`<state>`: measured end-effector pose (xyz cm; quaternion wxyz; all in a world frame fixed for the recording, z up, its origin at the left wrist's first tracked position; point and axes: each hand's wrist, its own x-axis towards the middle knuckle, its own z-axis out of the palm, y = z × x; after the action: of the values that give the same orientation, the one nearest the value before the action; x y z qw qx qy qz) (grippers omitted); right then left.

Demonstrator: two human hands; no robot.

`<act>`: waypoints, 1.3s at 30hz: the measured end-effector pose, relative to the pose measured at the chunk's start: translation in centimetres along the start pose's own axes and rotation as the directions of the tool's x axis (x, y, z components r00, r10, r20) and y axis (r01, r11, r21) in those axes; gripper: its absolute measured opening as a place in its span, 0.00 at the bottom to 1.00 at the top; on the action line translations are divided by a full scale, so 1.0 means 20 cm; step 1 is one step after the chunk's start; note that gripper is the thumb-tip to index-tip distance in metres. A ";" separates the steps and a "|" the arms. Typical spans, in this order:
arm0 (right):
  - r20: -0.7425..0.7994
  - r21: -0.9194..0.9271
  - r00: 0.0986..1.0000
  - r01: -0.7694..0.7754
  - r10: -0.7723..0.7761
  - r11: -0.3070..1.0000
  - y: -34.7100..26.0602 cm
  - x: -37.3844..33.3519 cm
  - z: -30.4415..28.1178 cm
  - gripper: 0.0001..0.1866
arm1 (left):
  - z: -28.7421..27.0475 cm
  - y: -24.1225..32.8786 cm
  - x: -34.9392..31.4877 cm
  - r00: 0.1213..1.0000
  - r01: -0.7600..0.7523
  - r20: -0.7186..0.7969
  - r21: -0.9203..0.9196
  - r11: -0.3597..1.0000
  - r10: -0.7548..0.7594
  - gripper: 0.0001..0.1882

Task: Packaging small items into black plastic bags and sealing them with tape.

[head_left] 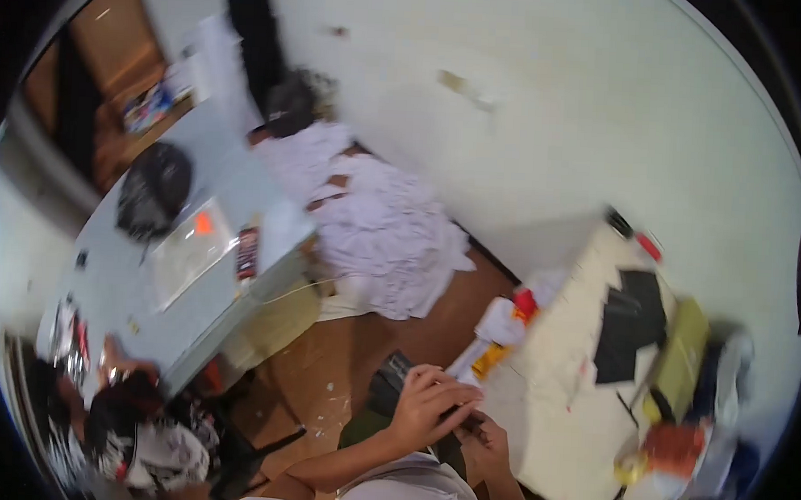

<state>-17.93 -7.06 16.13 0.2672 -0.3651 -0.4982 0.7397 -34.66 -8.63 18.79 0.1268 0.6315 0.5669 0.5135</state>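
Note:
In front of my body, a dark piece that looks like folded black cloth (386, 383) sticks out to the left from under my left hand (431, 400). The fingers of that hand bend over it and reach across toward the right. My right hand (489, 443) is close beside, its fingers pinched around a dark part of what seems the same piece. Most of the piece between the hands is hidden, and blur softens its details. Both hands are above my lap, left of the cream-topped table (554, 418).
Black cut pieces (631, 323) and a yellow-green box (682, 347) lie on the cream table. A white cloth heap (392, 232) covers the floor by the wall. The pale blue table (210, 322) at left bears a black plastic bag (155, 190); another person (147, 435) sits there.

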 end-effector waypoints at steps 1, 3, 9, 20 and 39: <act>-0.085 0.013 0.996 0.023 -0.022 1.000 -0.05 -0.06 -0.04 0.15 | 0.05 0.04 0.03 0.998 -0.059 0.015 -0.017 0.998 0.059 0.10; -0.184 0.088 0.983 0.016 0.000 0.996 -0.12 -0.22 -0.15 0.14 | 0.18 0.17 0.04 0.980 -0.162 0.100 -0.102 0.982 0.172 0.12; -0.555 0.132 0.820 0.252 -0.139 0.959 -0.01 -0.76 -0.53 0.10 | 0.76 0.58 -0.06 0.886 -0.321 0.269 -0.234 0.918 0.378 0.14; -0.823 0.012 0.557 0.208 -0.109 0.978 0.08 -1.24 -0.84 0.04 | 1.42 0.86 -0.23 0.773 -0.226 0.445 -0.473 0.852 0.452 0.04; -0.821 -0.085 0.496 0.383 -0.283 0.920 0.05 -1.11 -1.11 0.05 | 1.54 0.90 -0.07 0.693 -0.455 0.422 -0.373 0.808 0.585 0.15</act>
<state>13.01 -12.30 15.94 0.6241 -0.5473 -0.3363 0.4447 0.54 -2.55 17.81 0.1979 0.8604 0.2410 0.4032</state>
